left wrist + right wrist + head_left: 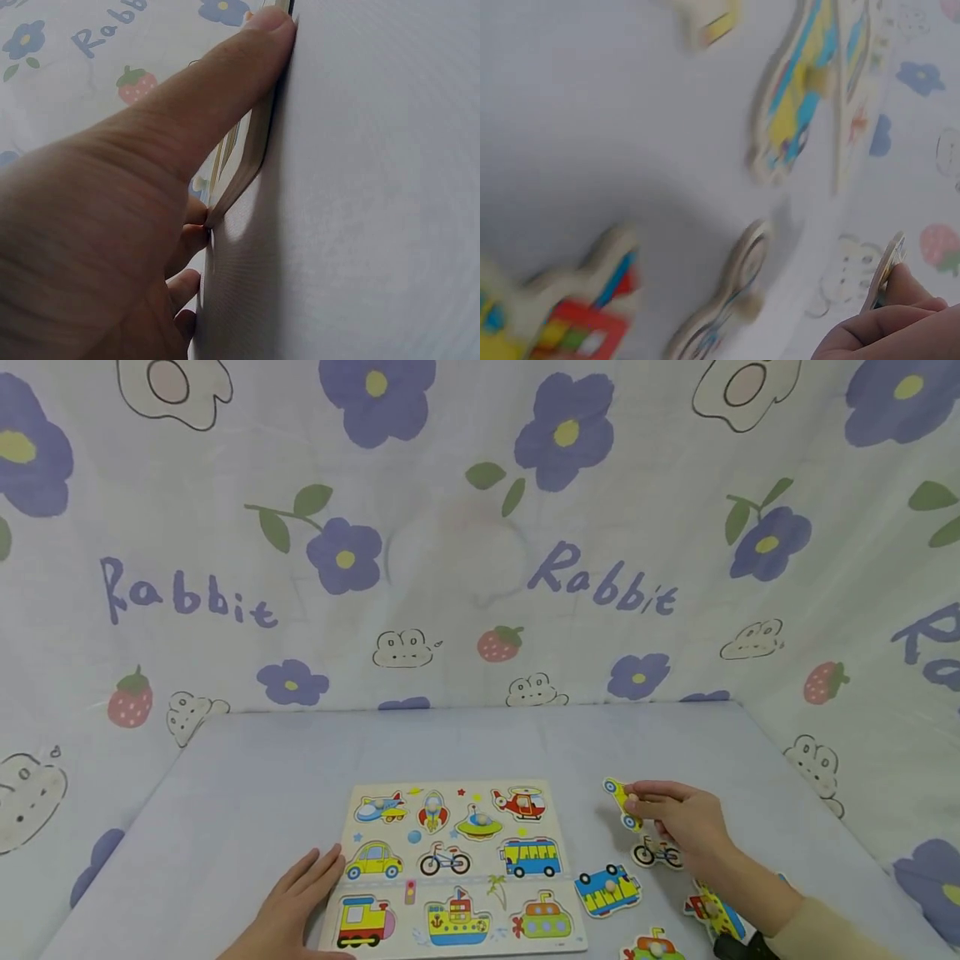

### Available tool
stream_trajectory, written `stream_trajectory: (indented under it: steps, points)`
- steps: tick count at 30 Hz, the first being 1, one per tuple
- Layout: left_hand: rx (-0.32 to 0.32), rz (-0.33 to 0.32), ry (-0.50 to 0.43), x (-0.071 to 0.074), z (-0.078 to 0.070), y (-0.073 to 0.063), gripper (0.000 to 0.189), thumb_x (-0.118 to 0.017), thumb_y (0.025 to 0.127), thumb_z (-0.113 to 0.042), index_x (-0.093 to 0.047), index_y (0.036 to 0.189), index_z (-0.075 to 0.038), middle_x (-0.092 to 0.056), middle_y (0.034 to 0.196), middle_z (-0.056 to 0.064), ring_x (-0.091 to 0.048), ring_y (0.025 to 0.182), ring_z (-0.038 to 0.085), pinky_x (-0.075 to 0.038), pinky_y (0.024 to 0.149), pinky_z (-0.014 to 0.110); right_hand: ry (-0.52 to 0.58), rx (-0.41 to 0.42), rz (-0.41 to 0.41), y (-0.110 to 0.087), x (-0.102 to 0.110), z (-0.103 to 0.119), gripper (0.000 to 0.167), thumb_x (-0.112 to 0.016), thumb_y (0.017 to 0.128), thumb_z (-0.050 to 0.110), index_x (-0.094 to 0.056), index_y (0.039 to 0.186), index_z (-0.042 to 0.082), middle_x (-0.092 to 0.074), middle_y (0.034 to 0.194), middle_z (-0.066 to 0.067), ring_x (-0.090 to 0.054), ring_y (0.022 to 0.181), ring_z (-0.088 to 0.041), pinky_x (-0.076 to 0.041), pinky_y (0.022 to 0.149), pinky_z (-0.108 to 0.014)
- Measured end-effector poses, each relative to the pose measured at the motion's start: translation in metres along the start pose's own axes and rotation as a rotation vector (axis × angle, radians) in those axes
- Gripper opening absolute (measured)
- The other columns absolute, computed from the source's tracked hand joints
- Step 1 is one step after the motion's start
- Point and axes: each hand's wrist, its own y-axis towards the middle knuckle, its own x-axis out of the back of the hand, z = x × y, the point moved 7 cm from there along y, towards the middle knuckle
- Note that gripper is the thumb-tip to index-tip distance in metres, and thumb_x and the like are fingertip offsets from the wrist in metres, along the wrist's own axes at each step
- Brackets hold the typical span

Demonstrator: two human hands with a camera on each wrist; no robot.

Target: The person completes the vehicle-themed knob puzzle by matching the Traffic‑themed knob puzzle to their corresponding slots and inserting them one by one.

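A flat wooden puzzle board (486, 864) printed with vehicles lies on the table. My left hand (288, 906) touches its left side, fingers along the edge and thumb near the front corner; in the left wrist view the straight thumb lies against the board's edge (251, 154). To the right of the board, my right hand (693, 831) pinches a yellow car piece (617, 802) with blue wheels, raised above the table and turned on end. In the right wrist view the car piece (886, 262) shows nearly edge-on at the fingertips.
Below the right hand lies a bicycle piece (654, 853). A blue-and-yellow bus piece (603, 893) sits upside down beside the board. A submarine piece (652, 947) lies at the front, with several overlapping pieces (708, 910) partly hidden under the right wrist. A patterned curtain (450, 527) stands behind.
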Motion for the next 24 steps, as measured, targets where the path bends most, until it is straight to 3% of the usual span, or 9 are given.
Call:
stream_trajectory:
  steps: [14, 24]
  points:
    - [-0.036, -0.009, 0.022, -0.003, 0.0, -0.003, 0.119, -0.075, 0.066, -0.072, -0.037, 0.149, 0.003, -0.032, 0.156, 0.015, -0.02, 0.14, 0.045, -0.025, 0.102, 0.071, 0.022, 0.079, 0.155, -0.017, -0.102, 0.028, 0.024, -0.082, 0.079, 0.006, -0.076, 0.102, 0.004, -0.073, 0.099, -0.008, -0.05, 0.064, -0.017, -0.031, 0.047, -0.023]
    - [0.047, 0.034, -0.007, -0.001, 0.001, -0.001, 0.122, -0.08, 0.062, -0.069, -0.034, 0.152, -0.003, -0.027, 0.159, 0.009, -0.014, 0.144, 0.041, -0.023, 0.106, 0.068, 0.054, 0.129, 0.32, -0.029, -0.168, 0.035, 0.018, -0.08, 0.08, 0.001, -0.076, 0.098, 0.004, -0.074, 0.098, -0.009, -0.056, 0.062, -0.014, -0.026, 0.046, -0.023]
